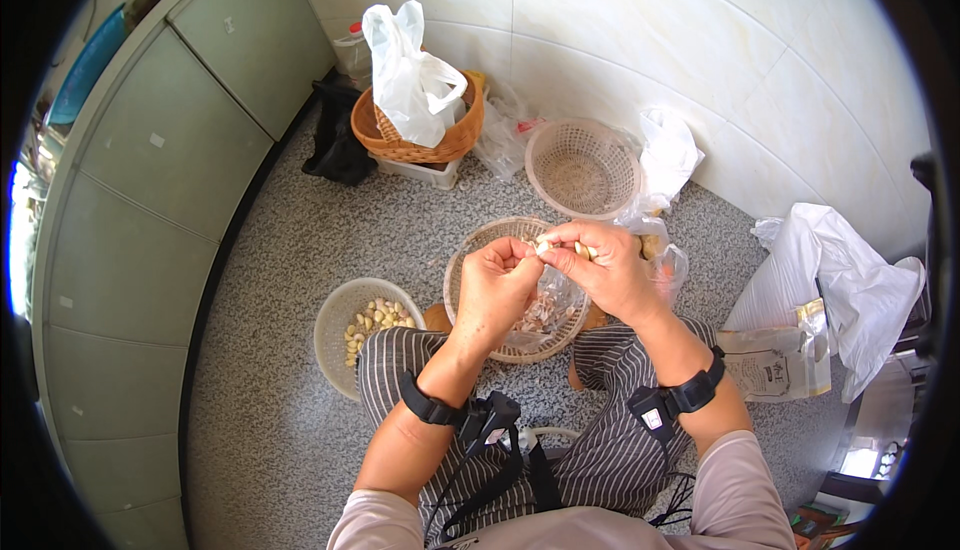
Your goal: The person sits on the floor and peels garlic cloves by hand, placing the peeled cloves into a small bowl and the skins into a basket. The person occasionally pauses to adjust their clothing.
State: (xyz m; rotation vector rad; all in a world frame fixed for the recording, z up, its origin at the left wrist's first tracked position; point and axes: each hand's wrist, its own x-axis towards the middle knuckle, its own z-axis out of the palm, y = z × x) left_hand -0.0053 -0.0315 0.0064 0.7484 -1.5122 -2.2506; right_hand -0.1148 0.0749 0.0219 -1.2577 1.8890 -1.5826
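Note:
Between the fingertips of both hands is a pale garlic clove. My left hand pinches it from the left, and my right hand grips it from the right. A few more garlic cloves are tucked in the fingers of my right hand. Both hands are above a round woven-pattern basket, which holds a clear plastic bag and papery garlic skins. To the left, a whitish plastic colander contains many garlic cloves, partly hidden by my left knee.
An empty-looking plastic basket stands near the tiled wall. A wicker basket bearing a white plastic bag rests on a white tub. Grey cabinets line the left. White sacks and a printed pouch are at right.

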